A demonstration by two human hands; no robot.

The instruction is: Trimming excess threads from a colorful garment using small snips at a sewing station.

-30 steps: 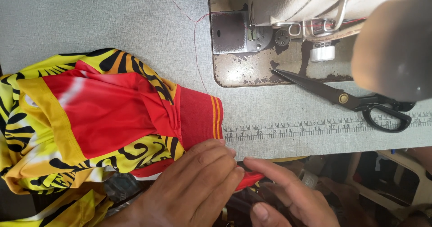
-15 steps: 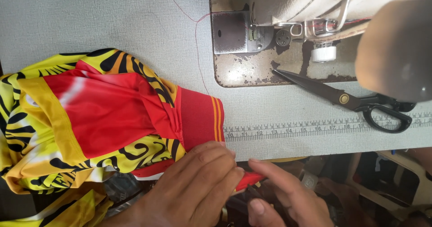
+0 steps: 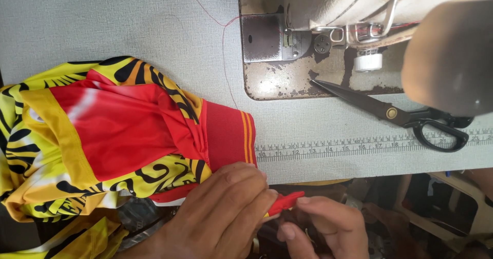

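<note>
- Two hands work at the near edge of the table (image 3: 128,23), both on a red, yellow and black garment (image 3: 113,136).
- Left hand (image 3: 221,213) lies flat over the garment's lower red hem, fingers together and pressing down.
- Right hand (image 3: 323,225) pinches a red strip (image 3: 285,201) of the hem between thumb and fingertips, just past the left fingertips.
- Scissors (image 3: 395,112) rest by the sewing machine (image 3: 328,28), well apart from both hands, above a printed ruler (image 3: 370,146).
</note>
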